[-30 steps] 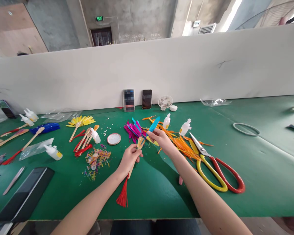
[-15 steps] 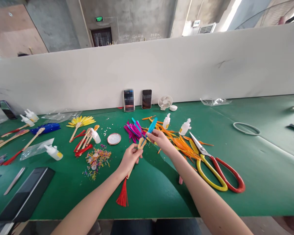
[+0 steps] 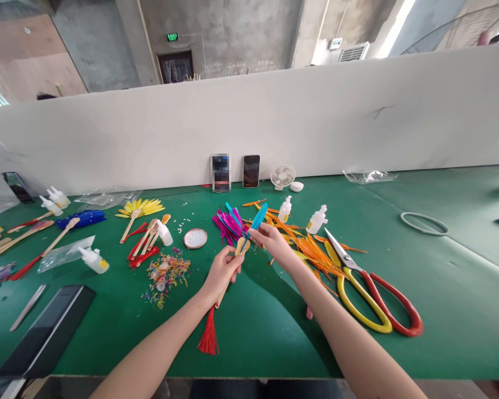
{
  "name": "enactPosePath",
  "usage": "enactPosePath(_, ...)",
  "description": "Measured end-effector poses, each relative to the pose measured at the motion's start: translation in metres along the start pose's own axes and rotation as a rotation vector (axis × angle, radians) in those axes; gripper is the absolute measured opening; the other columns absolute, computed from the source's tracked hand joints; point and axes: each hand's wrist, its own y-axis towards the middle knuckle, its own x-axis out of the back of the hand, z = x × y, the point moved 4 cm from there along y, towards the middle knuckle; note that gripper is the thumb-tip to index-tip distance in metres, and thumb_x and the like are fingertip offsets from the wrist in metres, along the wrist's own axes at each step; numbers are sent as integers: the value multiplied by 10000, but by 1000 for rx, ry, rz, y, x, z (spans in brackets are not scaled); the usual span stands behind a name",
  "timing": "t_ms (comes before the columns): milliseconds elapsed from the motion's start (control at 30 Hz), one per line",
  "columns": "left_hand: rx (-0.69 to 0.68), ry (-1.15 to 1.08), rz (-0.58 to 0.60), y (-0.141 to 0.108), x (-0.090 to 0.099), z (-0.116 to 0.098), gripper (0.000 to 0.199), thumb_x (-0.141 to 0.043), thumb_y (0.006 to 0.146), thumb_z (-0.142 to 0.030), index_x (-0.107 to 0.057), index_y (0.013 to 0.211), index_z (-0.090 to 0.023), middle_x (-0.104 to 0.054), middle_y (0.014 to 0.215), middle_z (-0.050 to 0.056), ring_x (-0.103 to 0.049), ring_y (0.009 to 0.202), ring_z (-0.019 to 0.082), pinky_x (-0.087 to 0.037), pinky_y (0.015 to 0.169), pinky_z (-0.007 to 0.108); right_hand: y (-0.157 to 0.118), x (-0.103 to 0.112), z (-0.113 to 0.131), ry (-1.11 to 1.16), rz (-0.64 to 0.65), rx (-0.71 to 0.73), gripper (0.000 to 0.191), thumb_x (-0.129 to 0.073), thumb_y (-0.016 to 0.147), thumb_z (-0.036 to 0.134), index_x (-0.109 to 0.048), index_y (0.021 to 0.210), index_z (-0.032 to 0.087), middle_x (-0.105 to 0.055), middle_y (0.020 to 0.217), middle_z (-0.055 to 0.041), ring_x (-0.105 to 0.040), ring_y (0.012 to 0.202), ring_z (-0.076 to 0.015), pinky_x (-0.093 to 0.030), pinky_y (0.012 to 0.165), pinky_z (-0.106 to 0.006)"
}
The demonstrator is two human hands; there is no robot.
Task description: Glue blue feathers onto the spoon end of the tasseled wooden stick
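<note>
My left hand (image 3: pixel 224 271) is closed around a wooden fan handle (image 3: pixel 240 247), its rounded head pointing away from me. From the handle's lower end hangs a red tassel (image 3: pixel 208 335) on the table. A blue feather (image 3: pixel 258 216) is pinched in my right hand (image 3: pixel 271 239), its quill end over the handle's head. Just beyond lie magenta feathers (image 3: pixel 225 226) with some blue ones among them. Orange feathers (image 3: pixel 316 252) are spread to the right of my right hand.
Large scissors (image 3: pixel 364 322) with yellow and red grips lie right. Two glue bottles (image 3: pixel 316 220) stand behind the orange feathers. Left are a small white dish (image 3: pixel 195 238), feather scraps (image 3: pixel 170 272), a yellow feather fan (image 3: pixel 139 208) and a black box (image 3: pixel 50 327). Phones (image 3: pixel 251 170) lean on the white partition (image 3: pixel 170 127).
The view has shifted slightly, so everything sits a little lower and to the right. Both hands keep their holds, with the blue feather's quill still at the handle's head.
</note>
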Motion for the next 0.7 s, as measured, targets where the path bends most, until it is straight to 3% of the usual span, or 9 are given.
enactPosePath(167, -7, -8, -3, 3, 0, 4, 239, -503, 667, -402, -433, 698, -175, -404, 435, -102, -309, 297, 25, -223, 336, 174, 0, -4, 2, 29, 35, -24, 400, -537, 608, 578, -422, 587, 195, -390, 497, 61, -349, 443, -74, -265, 447, -235)
enactPosePath(400, -10, -3, 3, 1, 0, 4, 263, -533, 655, -416, -429, 681, -175, -404, 443, -100, -311, 307, 24, -226, 347, 179, -3, -5, 0, 22, 55, -43, 333, -569, 620, 495, -427, 579, 197, -390, 488, 63, -366, 464, -83, -287, 474, -240)
enactPosePath(700, -25, -15, 28, 1, -1, 3, 286, -525, 674, -436, -468, 758, -168, -399, 466, -97, -300, 316, 25, -218, 347, 182, 0, -4, -4, 61, 48, -7, 323, -579, 621, 481, -430, 588, 196, -367, 481, 73, -345, 453, -77, -270, 461, -235)
